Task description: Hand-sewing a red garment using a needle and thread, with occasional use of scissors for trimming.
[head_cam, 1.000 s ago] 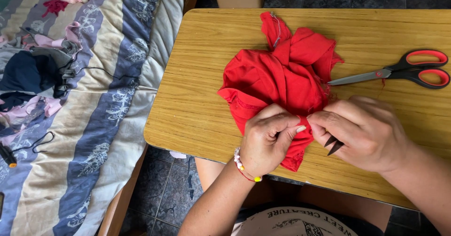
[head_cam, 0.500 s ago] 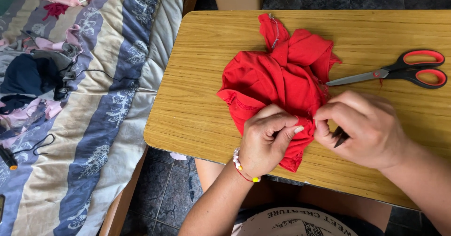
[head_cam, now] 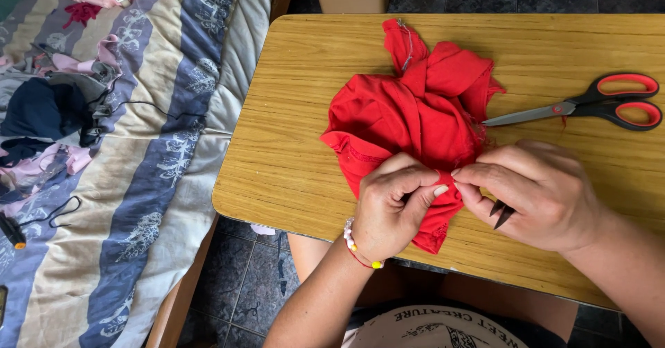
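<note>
Seen from the head camera, a crumpled red cloth (head_cam: 409,116) is spread on the wooden counter (head_cam: 291,147). Its near edge is pinched by the left hand (head_cam: 391,206), fingers curled tight. The same edge is gripped by the right hand (head_cam: 537,192), in which small dark blades (head_cam: 502,214) are also held. Red-handled scissors (head_cam: 589,105) are laid just beside the cloth. A striped bed (head_cam: 125,181) is seen at left.
</note>
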